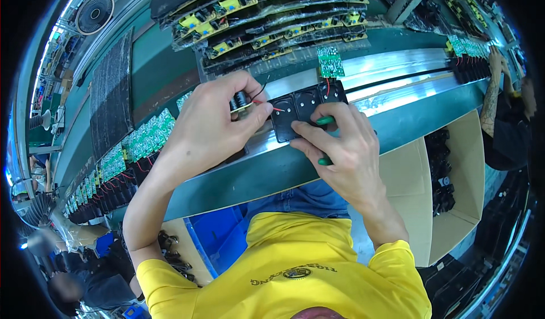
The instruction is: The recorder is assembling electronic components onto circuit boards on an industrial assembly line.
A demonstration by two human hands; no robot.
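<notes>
My left hand point(213, 117) pinches a small circuit board point(240, 106) with dark round capacitors, and red and black wires stick out from it. The red wire reaches over a row of black plastic casings point(285, 127) with small metal contacts. My right hand point(347, 148) is closed around a green-handled tool point(325, 120); its working end is hidden, so its exact kind cannot be told. The right fingertips also touch the casings. Just beyond, a green circuit board point(330, 62) is joined by a red wire to the far right casing.
Stacked trays of yellow-component boards point(272, 29) stand behind the metal rail point(392, 74). Wired green boards point(149, 137) line the left, more point(470, 47) the right. A cardboard box point(466, 165) holds black parts. A co-worker's arm point(493, 92) is at far right.
</notes>
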